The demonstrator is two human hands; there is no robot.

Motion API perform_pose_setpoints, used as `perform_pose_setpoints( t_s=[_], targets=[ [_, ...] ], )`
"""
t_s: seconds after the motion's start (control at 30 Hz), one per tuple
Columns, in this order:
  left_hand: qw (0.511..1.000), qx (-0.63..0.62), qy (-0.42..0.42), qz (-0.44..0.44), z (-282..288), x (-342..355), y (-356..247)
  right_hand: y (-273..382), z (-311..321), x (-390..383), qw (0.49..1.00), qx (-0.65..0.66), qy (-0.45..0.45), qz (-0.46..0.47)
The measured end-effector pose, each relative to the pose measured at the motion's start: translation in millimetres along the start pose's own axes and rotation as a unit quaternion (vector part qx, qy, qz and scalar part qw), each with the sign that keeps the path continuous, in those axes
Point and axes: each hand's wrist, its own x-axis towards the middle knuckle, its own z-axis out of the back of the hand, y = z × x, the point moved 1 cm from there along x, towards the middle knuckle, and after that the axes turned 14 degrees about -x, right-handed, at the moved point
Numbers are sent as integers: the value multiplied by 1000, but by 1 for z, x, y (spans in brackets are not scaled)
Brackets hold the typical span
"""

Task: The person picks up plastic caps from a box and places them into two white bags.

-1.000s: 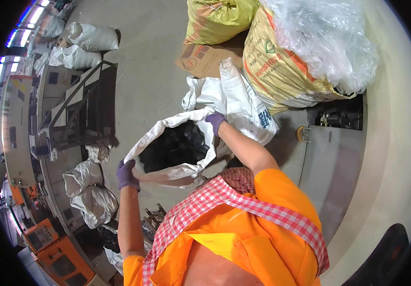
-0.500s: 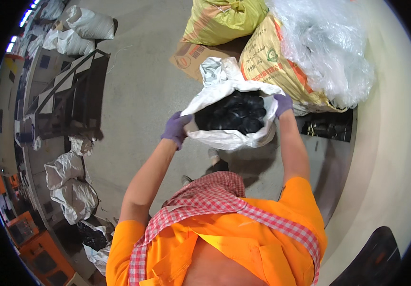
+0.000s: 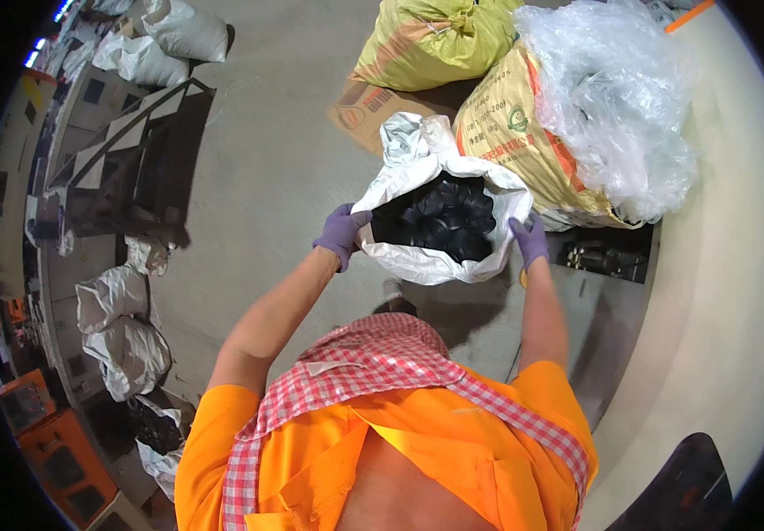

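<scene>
A white woven sack [image 3: 431, 268] stands in front of me with its mouth spread wide. Inside it lie several round, glossy black pieces [image 3: 448, 217]; their exact kind I cannot tell. My left hand [image 3: 343, 235], in a purple glove, is closed on the left edge of the sack's mouth. On the opposite side my right hand [image 3: 531, 237], gloved alike, pinches the right edge, with its fingertips at the rim. The sack's lower part is hidden beneath its mouth.
Beyond the sack lie a flattened cardboard piece [image 3: 366, 115], a tied yellow bag [image 3: 435, 44] and a printed yellow sack [image 3: 506, 133] topped with clear plastic film [image 3: 612, 97]. A dark framed machine part [image 3: 125, 168] and white sacks [image 3: 125, 354] line the left. A pale machine panel [image 3: 709, 265] curves along the right.
My right hand has moved down along the right side of the sack's mouth, toward me. The mouth has become rounder and shows more of the black pieces. My left hand keeps its hold.
</scene>
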Motion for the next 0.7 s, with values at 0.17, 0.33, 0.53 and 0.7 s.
perform_pose_setpoints(
  t_s=[0.17,0.33,0.53,0.7],
  targets=[
    [1000,3,25,-4,-9,-6,8,-68,-31,-44,970,91,185,-132],
    [995,92,16,-27,19,8,23,-51,-74,-73,954,167,171,-179],
    [989,133,31,-53,95,13,13,-17,-146,-81,995,26,32,-90],
    [977,212,21,-12,135,34,-18,27,-157,-111,971,-89,176,-133]
  ],
)
